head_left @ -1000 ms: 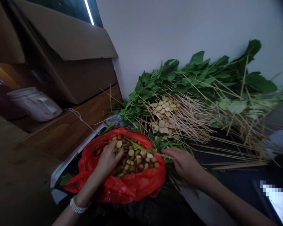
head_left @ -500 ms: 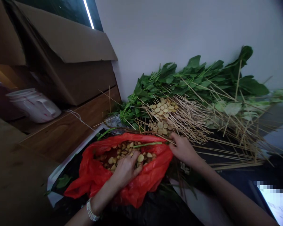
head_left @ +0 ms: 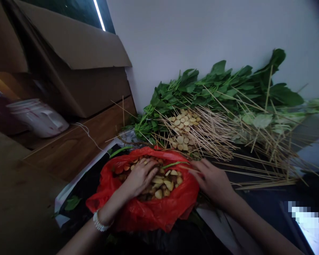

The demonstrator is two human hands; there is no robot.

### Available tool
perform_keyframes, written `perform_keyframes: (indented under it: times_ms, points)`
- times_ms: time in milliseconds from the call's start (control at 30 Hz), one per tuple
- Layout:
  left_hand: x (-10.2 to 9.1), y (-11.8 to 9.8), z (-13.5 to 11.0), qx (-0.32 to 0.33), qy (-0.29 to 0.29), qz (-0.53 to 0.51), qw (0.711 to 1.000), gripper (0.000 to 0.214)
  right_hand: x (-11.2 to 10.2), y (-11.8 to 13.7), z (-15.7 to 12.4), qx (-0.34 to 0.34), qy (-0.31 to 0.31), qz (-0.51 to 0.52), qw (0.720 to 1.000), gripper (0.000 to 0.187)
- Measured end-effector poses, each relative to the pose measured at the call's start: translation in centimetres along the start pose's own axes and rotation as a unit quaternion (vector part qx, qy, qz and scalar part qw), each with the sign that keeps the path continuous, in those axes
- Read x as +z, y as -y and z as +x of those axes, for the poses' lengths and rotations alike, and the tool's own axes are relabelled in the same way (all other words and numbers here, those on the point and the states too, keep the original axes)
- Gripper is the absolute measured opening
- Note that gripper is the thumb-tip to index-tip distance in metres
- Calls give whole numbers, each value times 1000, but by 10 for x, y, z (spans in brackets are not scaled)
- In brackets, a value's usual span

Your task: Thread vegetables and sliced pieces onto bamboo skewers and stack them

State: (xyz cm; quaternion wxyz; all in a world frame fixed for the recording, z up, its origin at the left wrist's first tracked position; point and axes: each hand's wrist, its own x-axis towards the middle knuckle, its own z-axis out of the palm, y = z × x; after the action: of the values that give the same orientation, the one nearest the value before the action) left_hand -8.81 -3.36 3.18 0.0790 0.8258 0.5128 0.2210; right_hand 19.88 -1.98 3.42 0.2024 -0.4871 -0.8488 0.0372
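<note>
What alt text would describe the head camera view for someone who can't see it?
A red plastic bag holds cut brown-skinned pieces, the left hand among them, the right hand at its rim. Behind lie wooden skewers, pale round slices and leafy greens against a white wall.

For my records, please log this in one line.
left hand: in red plastic bag | right hand: at its rim | nearby: skewers
</note>
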Motion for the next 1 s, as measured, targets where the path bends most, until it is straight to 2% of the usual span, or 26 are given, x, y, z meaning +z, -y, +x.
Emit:
perform_keyframes:
  times_ms: [67,167,267,333,433,567,700,867,933,1000]
  points:
    - [0,18,15,3,-15,10,1000,36,7,10,4,-33,49,0,998,34]
    - [6,50,42,-26,20,-15,999,35,29,10,20,24,104,33,994,37]
    - [11,73,62,-55,29,-22,998,33,48,-3,40,28,123,71,989,35]
    - [11,76,64,-62,30,-23,997,34,51,-11,48,17,127,87,988,33]
    - [5,59,49,-62,18,-16,998,33,40,-14,46,11,122,99,987,33]
    - [1,12,20,-42,-58,21,997,31,13,-8,34,4,89,121,989,36]
    - [17,-28,13,-44,-16,51,998,22,3,-2,23,-8,32,126,991,34]
    - [39,-42,21,-110,9,141,984,18,13,-4,3,-8,-10,68,998,35]
    - [37,-43,25,-121,8,141,983,17,16,-8,-4,-4,-32,32,999,38]
    - [30,-46,32,-116,3,94,989,14,15,-12,-8,10,-45,-14,999,45]
